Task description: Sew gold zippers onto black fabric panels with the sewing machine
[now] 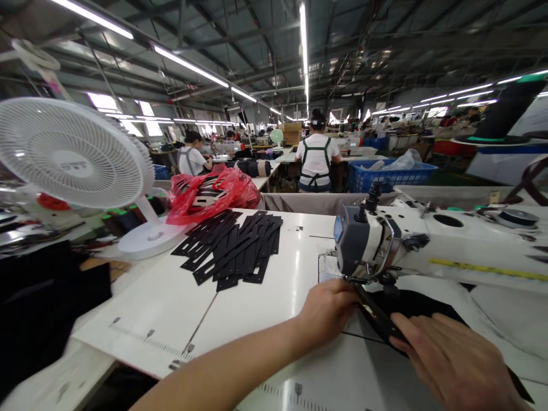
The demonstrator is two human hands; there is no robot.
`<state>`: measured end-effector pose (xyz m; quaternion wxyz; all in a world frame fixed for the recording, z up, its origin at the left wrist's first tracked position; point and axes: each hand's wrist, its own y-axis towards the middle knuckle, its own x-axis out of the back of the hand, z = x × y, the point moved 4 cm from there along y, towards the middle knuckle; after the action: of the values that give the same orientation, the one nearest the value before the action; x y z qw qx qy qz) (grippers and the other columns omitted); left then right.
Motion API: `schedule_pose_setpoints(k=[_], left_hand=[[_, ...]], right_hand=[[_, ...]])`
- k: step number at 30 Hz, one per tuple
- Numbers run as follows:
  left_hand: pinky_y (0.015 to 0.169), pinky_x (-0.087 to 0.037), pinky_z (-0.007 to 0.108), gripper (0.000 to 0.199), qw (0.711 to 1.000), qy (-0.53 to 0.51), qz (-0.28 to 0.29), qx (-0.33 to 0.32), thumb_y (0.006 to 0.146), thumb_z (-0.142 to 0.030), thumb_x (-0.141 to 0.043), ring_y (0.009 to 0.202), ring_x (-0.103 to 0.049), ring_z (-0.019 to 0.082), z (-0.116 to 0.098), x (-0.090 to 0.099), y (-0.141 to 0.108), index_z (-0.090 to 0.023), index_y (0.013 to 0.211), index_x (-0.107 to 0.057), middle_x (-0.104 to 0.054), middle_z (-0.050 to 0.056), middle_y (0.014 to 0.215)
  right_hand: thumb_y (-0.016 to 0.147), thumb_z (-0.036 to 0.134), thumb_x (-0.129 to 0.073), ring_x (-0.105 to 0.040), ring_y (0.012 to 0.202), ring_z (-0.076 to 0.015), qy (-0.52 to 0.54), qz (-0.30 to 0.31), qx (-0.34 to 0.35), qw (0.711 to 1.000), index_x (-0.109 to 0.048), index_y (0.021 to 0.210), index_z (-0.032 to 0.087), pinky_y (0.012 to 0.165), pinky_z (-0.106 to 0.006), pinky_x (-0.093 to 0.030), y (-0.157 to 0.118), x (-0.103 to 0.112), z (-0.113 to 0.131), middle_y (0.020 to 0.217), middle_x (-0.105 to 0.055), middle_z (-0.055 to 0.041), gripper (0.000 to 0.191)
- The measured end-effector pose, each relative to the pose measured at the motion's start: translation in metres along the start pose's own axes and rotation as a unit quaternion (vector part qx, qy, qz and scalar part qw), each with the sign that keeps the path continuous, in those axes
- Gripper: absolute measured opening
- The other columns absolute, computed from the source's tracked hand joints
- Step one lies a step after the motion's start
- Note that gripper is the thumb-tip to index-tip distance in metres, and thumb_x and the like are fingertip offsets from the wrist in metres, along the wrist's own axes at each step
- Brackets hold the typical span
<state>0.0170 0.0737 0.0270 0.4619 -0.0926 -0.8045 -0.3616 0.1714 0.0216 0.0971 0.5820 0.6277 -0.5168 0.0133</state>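
Observation:
A sewing machine (357, 237) stands on the white table at the right. Black fabric (417, 302) lies beneath its head and runs toward the lower right. My left hand (329, 308) is closed at the fabric's left end, just in front of the needle area, its fingertips pinching the edge. Farther right, my right hand (454, 354) grips a folded strip of the same fabric, with the fingers pressed together on top. A pile of flat black cut pieces (242, 245) with slots lies on the table left of the machine.
A white fan (81, 154) stands at the left, beside a red plastic bag (214, 191) behind the black pieces. Beyond the table are a blue basket (385, 174) and two seated people (317, 157). A black thread cone (507, 111) is at the upper right.

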Motion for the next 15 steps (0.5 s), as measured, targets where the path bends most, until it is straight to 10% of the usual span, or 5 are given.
schedule_pose_setpoints(k=[6, 15], left_hand=[[0.064, -0.045, 0.031, 0.017, 0.993, 0.093, 0.041, -0.058, 0.086, -0.017, -0.052, 0.071, -0.054, 0.020, 0.012, -0.014, 0.000, -0.015, 0.070, -0.059, -0.061, 0.005, 0.071], [0.064, -0.043, 0.033, 0.025, 0.992, 0.079, -0.016, -0.099, 0.093, -0.022, -0.038, 0.076, -0.056, 0.020, -0.001, -0.007, -0.010, -0.016, 0.085, -0.061, -0.063, 0.007, 0.080]], right_hand=[[0.096, 0.019, -0.030, -0.055, 0.057, -0.0140, -0.002, 0.055, 0.089, 0.995, -0.058, 0.093, 0.013, 0.066, -0.034, -0.041, 0.000, -0.002, 0.027, 0.063, -0.059, -0.0015, 0.028], [0.097, 0.020, -0.025, -0.056, 0.054, -0.0122, -0.004, 0.062, 0.072, 0.995, -0.061, 0.085, 0.015, 0.060, -0.030, -0.047, 0.004, 0.006, 0.032, 0.059, -0.059, -0.0013, 0.039]])
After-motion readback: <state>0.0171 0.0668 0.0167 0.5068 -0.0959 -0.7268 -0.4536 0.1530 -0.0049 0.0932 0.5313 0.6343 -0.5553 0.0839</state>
